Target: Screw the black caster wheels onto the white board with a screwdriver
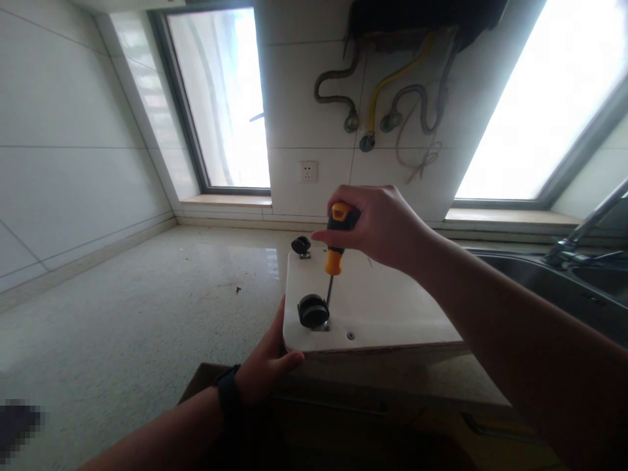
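My right hand (370, 222) is wrapped round the yellow and black handle of a screwdriver (334, 260), which points down. Its shaft reaches the mounting plate beside a black caster wheel (313, 311); the tip is hidden behind the wheel. The caster sits near the front left corner of a white board (392, 314), wheel side up. A second black caster (301, 246) stands at the board's back left corner. My left hand (269, 360), below a dark wristband, grips that front left corner, with the thumb along the front edge and the fingers at the left side, partly hidden.
The board lies on a speckled countertop (147, 294). A small dark bit (238, 289) lies left of it, and a small round metal piece (350, 335) sits on the board. At the right is a steel sink (520, 275) with a faucet (589, 222). Drawer handles show below.
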A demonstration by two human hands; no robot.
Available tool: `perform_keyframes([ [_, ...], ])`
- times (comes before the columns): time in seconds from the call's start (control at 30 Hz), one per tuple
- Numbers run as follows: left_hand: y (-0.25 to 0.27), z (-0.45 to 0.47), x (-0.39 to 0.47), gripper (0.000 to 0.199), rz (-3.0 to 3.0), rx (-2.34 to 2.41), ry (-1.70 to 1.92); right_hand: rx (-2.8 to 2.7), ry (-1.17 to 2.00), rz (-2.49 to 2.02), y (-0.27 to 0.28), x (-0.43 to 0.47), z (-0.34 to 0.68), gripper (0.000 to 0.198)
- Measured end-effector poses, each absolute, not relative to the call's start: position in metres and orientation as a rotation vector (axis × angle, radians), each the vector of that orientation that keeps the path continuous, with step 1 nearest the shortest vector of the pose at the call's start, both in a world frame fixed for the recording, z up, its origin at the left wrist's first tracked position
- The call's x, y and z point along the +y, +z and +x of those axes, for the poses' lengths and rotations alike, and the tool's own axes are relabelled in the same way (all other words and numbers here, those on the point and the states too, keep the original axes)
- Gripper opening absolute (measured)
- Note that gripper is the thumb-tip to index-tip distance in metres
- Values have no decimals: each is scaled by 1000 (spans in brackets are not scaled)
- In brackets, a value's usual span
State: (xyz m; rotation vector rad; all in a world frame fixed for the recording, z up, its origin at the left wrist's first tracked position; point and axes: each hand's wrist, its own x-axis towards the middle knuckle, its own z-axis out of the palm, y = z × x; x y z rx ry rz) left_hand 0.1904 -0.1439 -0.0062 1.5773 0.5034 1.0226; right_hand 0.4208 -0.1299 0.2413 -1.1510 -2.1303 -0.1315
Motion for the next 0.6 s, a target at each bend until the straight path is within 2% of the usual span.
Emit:
perform_keyframes([
  [0.07,-8,190,-144,112,1571,505,1024,-2139,-391,-1238,243,-132,418,39],
  [0.13,-9,190,-143,112,1577,516,1023,-2201,-451,-1299,248,-133,419,37],
  [0.23,-9,189,-143,112,1606,547,1014,-2336,-161,-1290,259,-134,429,36],
  [0.3,-9,188,-144,114,1617,575,1003,-2417,132,-1195,267,-135,436,45],
  [0.37,-9,188,-144,115,1610,588,996,-2454,250,-1126,271,-135,440,50],
  [0.5,-10,187,-144,112,1615,579,1009,-2408,-81,-1336,269,-134,437,40],
  [0.6,-10,187,-144,108,1661,592,1023,-2289,-345,-1466,263,-131,432,51],
])
